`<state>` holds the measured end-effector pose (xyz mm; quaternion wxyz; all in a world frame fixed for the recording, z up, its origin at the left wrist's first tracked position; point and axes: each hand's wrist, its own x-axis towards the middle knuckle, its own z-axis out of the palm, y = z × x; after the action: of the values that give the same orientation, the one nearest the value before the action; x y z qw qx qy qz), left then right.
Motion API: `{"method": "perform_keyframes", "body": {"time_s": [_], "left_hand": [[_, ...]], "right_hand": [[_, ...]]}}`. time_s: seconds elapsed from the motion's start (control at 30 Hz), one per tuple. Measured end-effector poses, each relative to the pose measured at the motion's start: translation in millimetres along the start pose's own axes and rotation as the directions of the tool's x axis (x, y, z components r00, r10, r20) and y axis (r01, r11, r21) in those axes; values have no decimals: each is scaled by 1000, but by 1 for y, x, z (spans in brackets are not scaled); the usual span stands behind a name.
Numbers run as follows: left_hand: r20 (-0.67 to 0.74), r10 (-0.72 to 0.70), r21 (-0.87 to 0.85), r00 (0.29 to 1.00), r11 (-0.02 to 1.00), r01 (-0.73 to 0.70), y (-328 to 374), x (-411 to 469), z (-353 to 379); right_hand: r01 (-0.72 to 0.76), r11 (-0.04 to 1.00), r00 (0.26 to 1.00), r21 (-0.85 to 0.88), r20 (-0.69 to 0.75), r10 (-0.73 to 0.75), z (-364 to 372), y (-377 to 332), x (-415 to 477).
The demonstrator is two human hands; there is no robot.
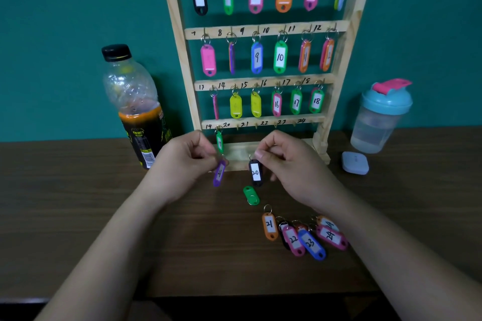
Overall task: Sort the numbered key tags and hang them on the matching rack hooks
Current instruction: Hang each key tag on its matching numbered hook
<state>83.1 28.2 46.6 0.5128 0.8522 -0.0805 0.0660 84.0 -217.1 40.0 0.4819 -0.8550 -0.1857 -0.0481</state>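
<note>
The right hand [284,164] is pinching black tag 20 [255,172], hanging upright, near-right of hook 20 [238,127]; the left hand [182,164] is pinching a purple tag [219,173].

A plain teal wall [57,21] fills the upper half of the frame, softly and evenly lit, dimmer toward the upper corners. A dark brown wood-grain table [78,216] meets it and spans the lower half, its front edge running across the bottom above deep shadow. Left of centre, 1 clear plastic bottle [135,101] with a black cap stands partly full of orange-brown drink. At right, 1 translucent shaker cup [378,117] with a blue lid and pink flip cap stands near the wall, 1 small pale rounded case [355,163] lying just in front of it.
</note>
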Motion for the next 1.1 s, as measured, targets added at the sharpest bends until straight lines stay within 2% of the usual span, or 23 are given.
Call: {"method": "perform_keyframes", "body": {"time_s": [0.3, 0.6, 0.83, 1.0, 1.1], "left_hand": [[24, -27, 141, 999, 990, 24, -14, 1, 0], [46, -66, 133, 997, 989, 60, -14, 0, -2], [71, -50, 156, 996, 987, 38, -12, -3, -1], [66, -34, 141, 997, 990, 25, -11, -3, 0], [61, -26, 147, 998, 989, 17, -12, -2, -1]], "right_hand": [[-22, 999, 1000, -27, -10, 21, 7, 2, 4], [-42, 999, 994, -8, -105, 41, 23, -2, 25], [-40, 999, 968, -10, -247, 37, 30, -5, 51], [-6, 999, 960, -46, -280, -7, 34, -10, 60], [-33, 998, 955, -60, -297, 14, 37, -11, 64]]}}
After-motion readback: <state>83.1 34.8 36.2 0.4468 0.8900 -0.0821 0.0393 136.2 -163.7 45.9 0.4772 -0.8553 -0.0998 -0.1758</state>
